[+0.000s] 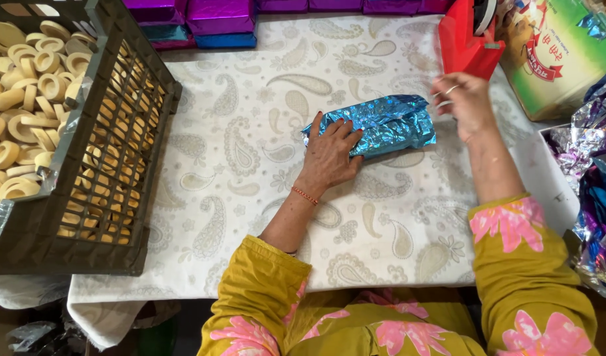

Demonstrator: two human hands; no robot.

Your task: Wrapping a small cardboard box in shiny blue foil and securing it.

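We saw a packet wrapped in shiny blue foil [382, 125] lying near the middle of the bench [250, 198], on a white cloth printed with grey paisley. Its long axis ran across our view, left to right and slightly tilted, with the right end a little farther from the person. The left hand [329, 155] lay flat on the packet's near-left end, fingers spread and pressing the foil down, so this was the nearer hand and the one in contact. The right hand [462, 102] was raised just off the packet's right end, apart from the foil, with thumb and fingertips pinched together on something thin and pale that we could not make out. Just beyond that hand stood a red tape dispenser [468, 39], and beside it a green printed carton [560, 53]. Along the far edge lay purple and blue wrapped packets [220, 20]. To the left stood a dark plastic crate [118, 151] filled with pale ring-shaped biscuits [26, 79]. At the right edge we saw loose crumpled foil sheets [596, 171].
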